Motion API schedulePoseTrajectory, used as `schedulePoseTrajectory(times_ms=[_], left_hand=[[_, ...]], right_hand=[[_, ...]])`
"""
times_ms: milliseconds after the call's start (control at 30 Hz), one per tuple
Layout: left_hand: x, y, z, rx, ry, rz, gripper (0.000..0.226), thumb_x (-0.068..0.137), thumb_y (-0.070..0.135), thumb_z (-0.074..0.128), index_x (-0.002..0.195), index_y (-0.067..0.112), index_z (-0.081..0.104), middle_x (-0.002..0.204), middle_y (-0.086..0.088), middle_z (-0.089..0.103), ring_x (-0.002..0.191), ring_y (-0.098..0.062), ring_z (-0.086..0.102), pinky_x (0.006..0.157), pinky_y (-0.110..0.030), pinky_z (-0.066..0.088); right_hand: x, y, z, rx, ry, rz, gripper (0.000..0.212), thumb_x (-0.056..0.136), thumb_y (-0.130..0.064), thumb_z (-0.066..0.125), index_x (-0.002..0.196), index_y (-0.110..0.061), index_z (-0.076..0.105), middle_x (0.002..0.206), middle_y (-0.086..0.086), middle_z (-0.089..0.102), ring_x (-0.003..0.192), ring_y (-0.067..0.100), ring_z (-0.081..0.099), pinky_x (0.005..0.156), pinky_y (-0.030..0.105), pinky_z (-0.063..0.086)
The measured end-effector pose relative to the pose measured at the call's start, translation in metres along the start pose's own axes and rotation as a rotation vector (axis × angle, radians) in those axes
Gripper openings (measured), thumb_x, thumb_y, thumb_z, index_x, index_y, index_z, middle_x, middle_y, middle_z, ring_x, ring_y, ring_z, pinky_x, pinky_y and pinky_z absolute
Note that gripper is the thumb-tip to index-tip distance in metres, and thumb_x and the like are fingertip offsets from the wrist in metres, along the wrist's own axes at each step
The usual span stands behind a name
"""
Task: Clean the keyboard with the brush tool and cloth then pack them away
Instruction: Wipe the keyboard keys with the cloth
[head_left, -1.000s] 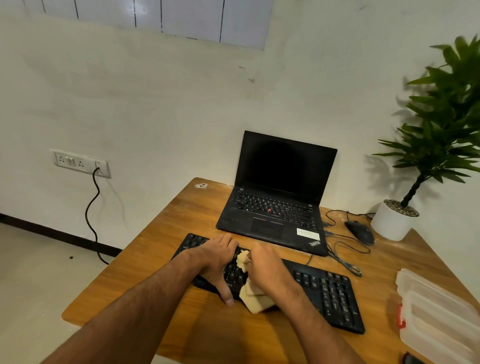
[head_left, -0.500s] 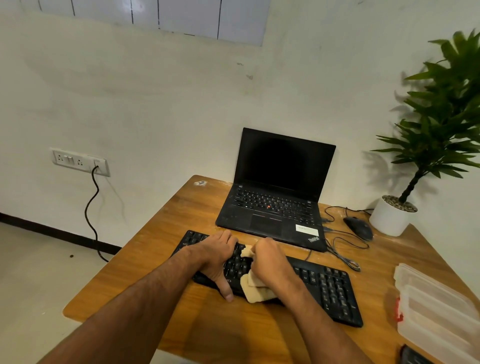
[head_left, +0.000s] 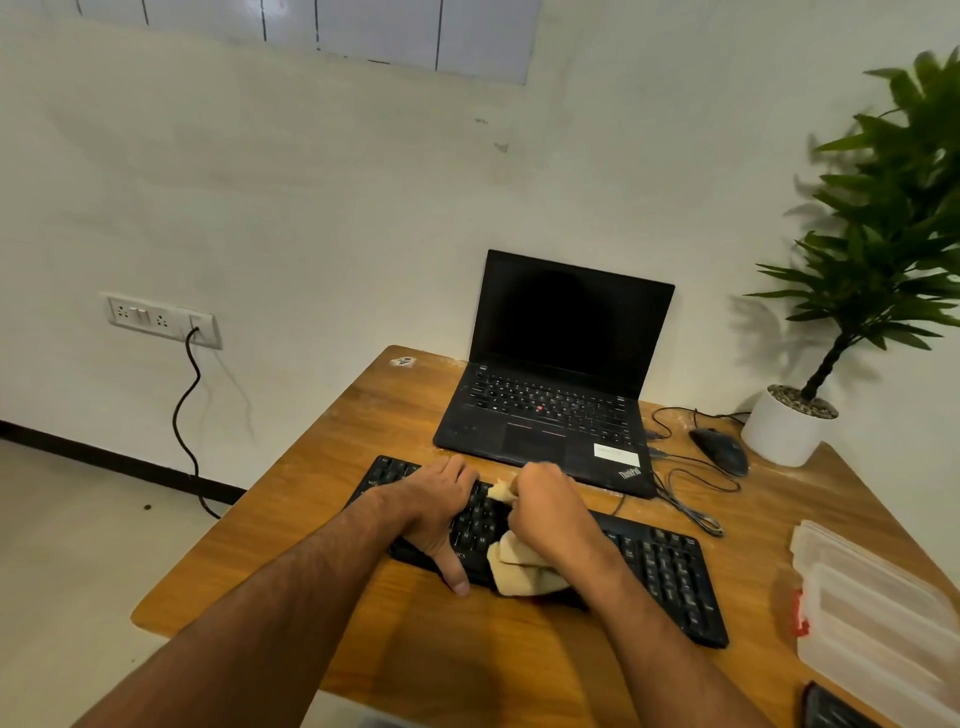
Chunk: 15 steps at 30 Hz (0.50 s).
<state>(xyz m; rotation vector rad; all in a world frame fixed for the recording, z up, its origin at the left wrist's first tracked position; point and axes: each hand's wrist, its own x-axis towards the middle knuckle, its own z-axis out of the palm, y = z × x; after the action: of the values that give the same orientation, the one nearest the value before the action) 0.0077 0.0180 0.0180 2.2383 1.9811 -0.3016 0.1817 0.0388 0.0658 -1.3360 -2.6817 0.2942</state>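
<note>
The wiping step is judged in hand. The cloth (head_left: 524, 566) is bunched in the curled right hand (head_left: 550, 514) and pressed on the keyboard (head_left: 670, 577) middle. The keyboard is steadied by the flat, spread left hand (head_left: 441, 509). The brush tool is not discerned, possibly in the plastic case (head_left: 878, 608). Packing follows.

Your wooden table (head_left: 322, 499) carries a black keyboard (head_left: 670, 577) near you, an open laptop (head_left: 550, 410) behind it, a mouse (head_left: 719, 451) and a potted plant (head_left: 789, 426) at the far right, and a clear plastic box (head_left: 878, 618) on the right edge.
</note>
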Motion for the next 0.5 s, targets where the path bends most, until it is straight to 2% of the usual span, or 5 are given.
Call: schedulePoseTrajectory(times_ms=[67, 133, 200, 333, 500], left_hand=[[0.000, 0.000, -0.001, 0.001, 0.003, 0.001, 0.135, 0.056, 0.082, 0.084, 0.152, 0.005, 0.029, 0.140, -0.007, 0.037, 0.125, -0.022, 0.038, 0.118, -0.038, 0.034], [0.001, 0.000, -0.002, 0.012, 0.004, 0.004, 0.136, 0.056, 0.083, 0.083, 0.152, 0.004, 0.030, 0.140, -0.008, 0.037, 0.125, -0.023, 0.038, 0.118, -0.039, 0.034], [0.001, 0.000, -0.002, 0.031, 0.004, 0.004, 0.138, 0.056, 0.084, 0.082, 0.153, 0.002, 0.028, 0.141, -0.009, 0.037, 0.126, -0.024, 0.038, 0.119, -0.039, 0.034], [0.001, 0.000, 0.000, 0.030, -0.011, 0.001, 0.140, 0.058, 0.082, 0.083, 0.156, 0.002, 0.024, 0.144, -0.010, 0.035, 0.130, -0.026, 0.036, 0.121, -0.040, 0.032], [0.000, 0.001, 0.000, -0.001, -0.002, -0.002, 0.136, 0.057, 0.080, 0.085, 0.154, 0.004, 0.028, 0.141, -0.008, 0.037, 0.127, -0.024, 0.038, 0.119, -0.038, 0.033]], right_hand=[[0.001, -0.003, 0.009, 0.007, -0.012, -0.019, 0.018, 0.091, -0.004, 0.060, 0.078, -0.014, 0.051, 0.091, 0.005, 0.051, 0.086, 0.020, 0.051, 0.068, 0.028, 0.039], [-0.010, -0.006, 0.014, -0.027, -0.057, -0.066, 0.009, 0.093, -0.005, 0.060, 0.099, -0.011, 0.059, 0.107, 0.009, 0.052, 0.092, 0.022, 0.053, 0.073, 0.027, 0.041], [-0.025, -0.005, 0.017, -0.046, -0.108, -0.105, 0.018, 0.093, -0.006, 0.061, 0.111, -0.006, 0.059, 0.118, 0.012, 0.053, 0.103, 0.027, 0.056, 0.078, 0.029, 0.042], [-0.039, 0.005, 0.018, -0.024, -0.152, -0.116, 0.016, 0.094, -0.011, 0.063, 0.110, -0.009, 0.065, 0.113, 0.006, 0.059, 0.103, 0.021, 0.059, 0.088, 0.030, 0.051], [-0.013, 0.003, 0.013, 0.040, -0.003, -0.035, 0.013, 0.095, -0.013, 0.064, 0.105, -0.011, 0.072, 0.108, 0.007, 0.065, 0.093, 0.017, 0.061, 0.072, 0.024, 0.045]])
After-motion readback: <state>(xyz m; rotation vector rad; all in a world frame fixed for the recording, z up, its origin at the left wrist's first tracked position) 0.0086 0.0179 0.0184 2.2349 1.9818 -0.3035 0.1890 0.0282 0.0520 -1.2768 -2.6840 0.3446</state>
